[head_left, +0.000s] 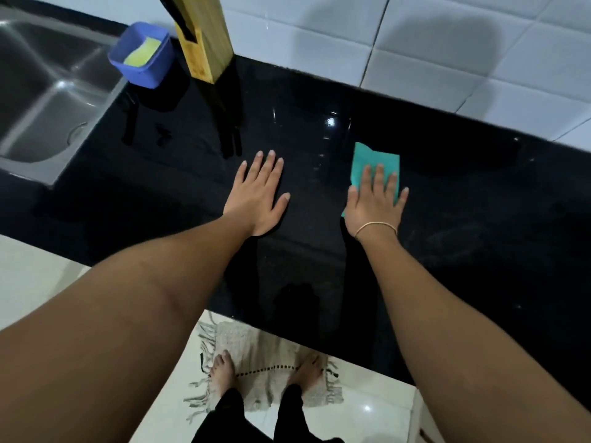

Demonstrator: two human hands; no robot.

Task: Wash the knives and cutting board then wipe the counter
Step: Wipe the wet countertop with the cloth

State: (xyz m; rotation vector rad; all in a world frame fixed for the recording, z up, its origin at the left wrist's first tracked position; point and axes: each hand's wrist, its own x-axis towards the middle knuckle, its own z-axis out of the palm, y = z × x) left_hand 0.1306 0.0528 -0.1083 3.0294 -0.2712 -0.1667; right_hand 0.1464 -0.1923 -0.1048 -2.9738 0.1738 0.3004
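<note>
A folded teal cloth (371, 161) lies on the glossy black counter (463, 193), right of centre. My right hand (375, 203) presses flat on the cloth's near half with straight fingers. My left hand (259, 193) rests palm down on the bare counter, fingers spread, a short way left of the cloth. A wooden knife block (204, 43) stands at the back of the counter with dark handles showing in its slot. No cutting board is in view.
A steel sink (48, 91) is set into the counter at the left. A blue tub (140, 55) holding a yellow sponge sits between sink and knife block. White tiles line the wall behind. My bare feet stand on a fringed mat (268, 353) below.
</note>
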